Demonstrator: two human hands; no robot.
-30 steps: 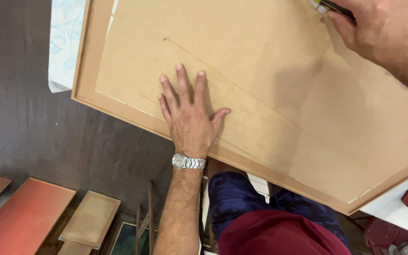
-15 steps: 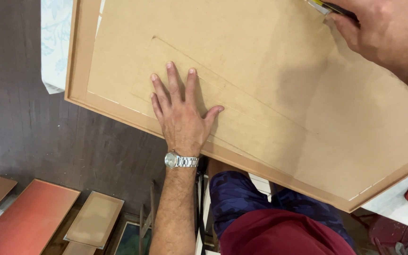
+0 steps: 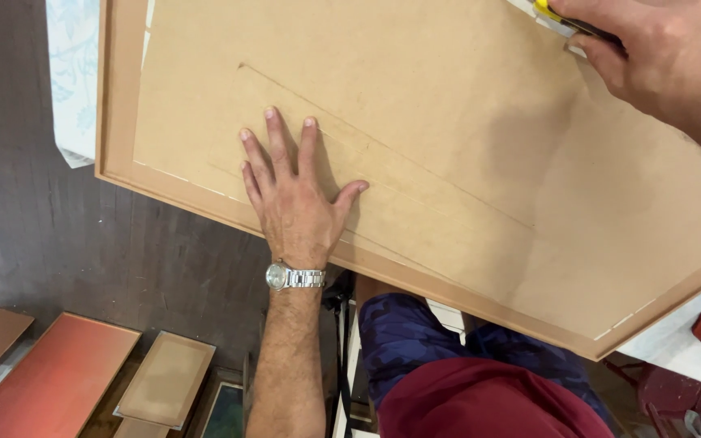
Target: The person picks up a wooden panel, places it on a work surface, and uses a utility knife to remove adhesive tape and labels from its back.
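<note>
A large tan fibreboard backing [image 3: 464,122] fills most of the view, set inside a brown wooden frame [image 3: 119,122] whose rim shows along the left side and the near edge. The frame lies on a bench covered by a pale patterned cloth [image 3: 70,81], which shows past the frame's left side, and it overhangs the bench's near-left corner above the dark floor [image 3: 83,243]. A faint rectangular outline is scored into the board near its near-left corner.

The left hand [image 3: 290,199] lies flat on the board, palm down, its heel over the near rim of the frame. Its fingers [image 3: 273,142] are straight and spread, thumb out to the right, holding nothing and only pressing on the board. A metal wristwatch [image 3: 292,276] sits on that wrist.

The right hand [image 3: 651,57] is at the board's far-right edge, fingers curled tight around a yellow-and-black tool [image 3: 565,20], mostly hidden, its tip touching the board.

Between the hands the board is bare. Below the frame's near edge, several panels [image 3: 50,373] lie on the floor.
</note>
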